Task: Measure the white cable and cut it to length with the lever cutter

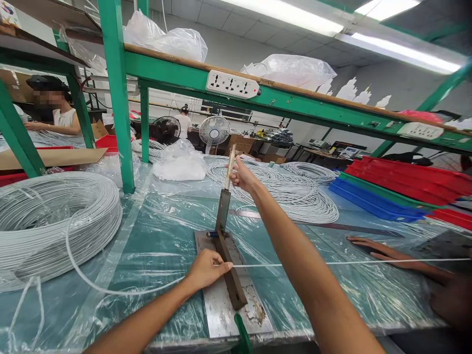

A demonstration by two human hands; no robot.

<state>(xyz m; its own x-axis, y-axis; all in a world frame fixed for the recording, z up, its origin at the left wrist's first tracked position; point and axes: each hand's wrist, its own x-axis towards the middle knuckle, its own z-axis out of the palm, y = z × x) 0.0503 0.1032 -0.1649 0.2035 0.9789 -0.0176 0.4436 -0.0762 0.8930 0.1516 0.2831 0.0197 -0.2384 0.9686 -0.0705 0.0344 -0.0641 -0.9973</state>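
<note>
A bench-mounted lever cutter (231, 273) stands on a metal base plate (217, 314) in the middle of the table. Its lever handle (230, 169) points up, and my right hand (241, 174) is closed around it. Beside the cutter bar, my left hand (208, 268) pinches a thin white cable (306, 264) between thumb and fingers. From there the cable runs right, passing my right forearm, toward another person's hand (383, 248). On the left it curves back to a large coil of cable (92, 211). A green clamp (241, 332) sits at the plate's front edge.
Loose coils of cable (295, 191) lie behind the cutter, near a flat metal strip (354, 227) and a white plastic bag (180, 162). Red, green and blue trays (379, 196) are stacked at right. A green shelf frame (118, 98) spans overhead. Other people are farther back.
</note>
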